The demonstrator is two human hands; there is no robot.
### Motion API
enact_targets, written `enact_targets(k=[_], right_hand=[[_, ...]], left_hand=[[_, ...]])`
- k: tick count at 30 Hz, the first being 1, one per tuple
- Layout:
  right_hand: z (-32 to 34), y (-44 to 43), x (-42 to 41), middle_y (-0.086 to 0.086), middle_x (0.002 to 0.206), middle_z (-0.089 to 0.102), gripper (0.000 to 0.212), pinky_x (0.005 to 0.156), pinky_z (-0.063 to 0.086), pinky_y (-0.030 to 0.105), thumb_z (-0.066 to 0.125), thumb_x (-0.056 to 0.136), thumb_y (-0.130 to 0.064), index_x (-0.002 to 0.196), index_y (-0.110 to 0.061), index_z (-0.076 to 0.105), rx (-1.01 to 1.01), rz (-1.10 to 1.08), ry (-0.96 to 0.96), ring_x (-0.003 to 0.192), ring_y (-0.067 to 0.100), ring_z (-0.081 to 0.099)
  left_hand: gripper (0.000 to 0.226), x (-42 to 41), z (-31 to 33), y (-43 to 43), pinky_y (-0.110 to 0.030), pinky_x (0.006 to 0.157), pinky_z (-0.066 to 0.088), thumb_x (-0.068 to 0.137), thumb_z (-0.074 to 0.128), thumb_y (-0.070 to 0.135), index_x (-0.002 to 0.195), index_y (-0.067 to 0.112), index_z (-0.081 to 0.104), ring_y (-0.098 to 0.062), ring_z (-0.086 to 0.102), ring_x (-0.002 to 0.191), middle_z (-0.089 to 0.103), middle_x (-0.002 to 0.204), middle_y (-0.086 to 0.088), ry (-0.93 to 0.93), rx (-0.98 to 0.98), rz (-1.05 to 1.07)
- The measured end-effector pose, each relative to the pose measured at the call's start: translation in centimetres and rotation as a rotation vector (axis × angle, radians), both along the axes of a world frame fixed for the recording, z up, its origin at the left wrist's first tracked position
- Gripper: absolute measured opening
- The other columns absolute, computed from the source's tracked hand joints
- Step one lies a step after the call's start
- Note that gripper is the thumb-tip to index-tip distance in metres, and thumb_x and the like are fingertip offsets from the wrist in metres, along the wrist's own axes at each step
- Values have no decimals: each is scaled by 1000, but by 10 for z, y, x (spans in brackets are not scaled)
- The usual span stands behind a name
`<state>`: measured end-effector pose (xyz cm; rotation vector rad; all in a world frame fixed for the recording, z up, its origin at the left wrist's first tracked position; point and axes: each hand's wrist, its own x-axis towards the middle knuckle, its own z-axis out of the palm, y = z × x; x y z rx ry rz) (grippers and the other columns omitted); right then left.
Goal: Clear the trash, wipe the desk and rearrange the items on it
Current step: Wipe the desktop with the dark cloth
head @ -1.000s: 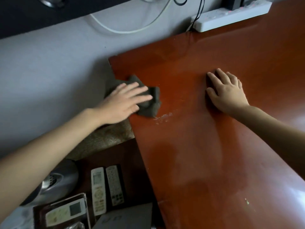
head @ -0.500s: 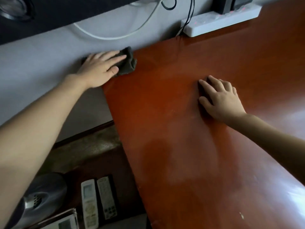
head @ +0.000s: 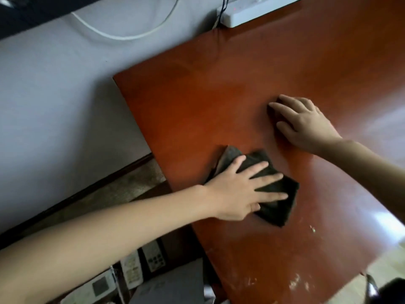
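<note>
A dark grey folded cloth [head: 278,207] lies on the reddish-brown desk [head: 219,110], near its left edge. My left hand [head: 238,191] presses flat on the cloth with fingers straight and spread. My right hand [head: 304,121] rests palm down on the bare desk further back and to the right, fingers relaxed. A small pale crumb [head: 313,229] sits right of the cloth. Whitish smears [head: 295,284] mark the desk's near part.
A white power strip [head: 245,9] with plugged cables lies at the desk's far edge by the wall. A white cable [head: 122,36] hangs along the wall. Below the desk's left edge lie two remotes [head: 142,264] and a grey box [head: 173,288].
My left hand has swept the cloth from the far left corner of the desk toward me and rightward, onto the middle of the desk. My right hand has stayed put.
</note>
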<state>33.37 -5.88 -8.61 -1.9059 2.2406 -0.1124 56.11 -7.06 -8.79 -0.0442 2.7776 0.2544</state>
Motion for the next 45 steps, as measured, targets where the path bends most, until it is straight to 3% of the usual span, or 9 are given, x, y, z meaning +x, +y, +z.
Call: enact_targets(k=[4, 9, 12, 19, 28, 30, 37, 41, 45], right_hand=[[7, 55, 1, 9, 149, 32, 51, 108, 26, 51, 51, 92, -24, 141, -26, 36, 25, -117, 21, 132, 35, 27], [10, 107, -1, 3, 153, 24, 53, 112, 22, 46, 47, 93, -30, 143, -32, 30, 131, -192, 29, 135, 31, 22], [7, 122, 3, 2, 154, 21, 54, 112, 22, 44, 46, 94, -33, 144, -34, 27, 165, -207, 5, 136, 29, 20], [1, 146, 10, 2, 154, 21, 52, 111, 19, 42, 43, 95, -34, 144, -31, 28, 115, -211, 7, 137, 28, 20], [-3, 200, 15, 5, 152, 25, 51, 112, 20, 45, 46, 94, -32, 143, -29, 32, 56, -261, 4, 136, 31, 22], [-3, 208, 12, 4, 153, 24, 51, 112, 20, 45, 45, 94, -34, 144, -30, 30, 64, -285, -9, 136, 29, 21], [-11, 213, 8, 4, 152, 26, 51, 111, 17, 42, 45, 94, -36, 143, -29, 32, 32, -285, -25, 136, 28, 22], [-16, 216, 9, 7, 149, 33, 56, 111, 20, 44, 36, 87, -41, 140, -24, 39, -21, -308, -54, 135, 31, 28], [-19, 226, 8, 13, 143, 41, 54, 109, 26, 47, 33, 86, -35, 135, -18, 46, -86, -404, -23, 129, 36, 35]], left_hand=[[59, 9, -3, -27, -52, 112, 4, 98, 34, 34, 147, 40, 1, -21, -4, 145, -4, 158, 8, 74, -113, 66], [53, 47, 3, -135, -54, 112, 6, 100, 29, 34, 146, 44, 4, -21, -1, 145, -2, 158, 9, 45, -106, 659], [51, 56, 4, -157, -56, 112, 4, 100, 28, 37, 145, 45, 7, -24, -2, 144, -2, 158, 9, -8, -80, 847], [55, 36, 0, -57, -55, 113, 1, 99, 24, 36, 144, 46, -6, -25, -11, 144, -13, 157, 8, -30, -96, 603], [60, 16, 2, 122, -53, 112, -3, 99, 30, 37, 145, 41, -9, -25, -14, 143, -15, 157, 5, -33, -76, -56], [61, 13, 0, 91, -52, 112, 1, 98, 32, 36, 146, 41, -7, -23, -11, 144, -13, 157, 5, -23, -126, 8], [52, -23, -1, -62, -54, 113, 0, 100, 25, 37, 147, 41, 4, -24, -7, 144, -4, 158, 6, 18, -70, 739], [52, -59, -3, -51, -56, 112, 1, 99, 24, 35, 147, 41, 6, -26, -6, 144, -4, 158, 5, 48, -81, 694], [56, -66, 1, 42, -54, 112, 0, 96, 30, 35, 146, 42, 5, -25, -7, 144, -7, 158, 5, 36, 17, 380]])
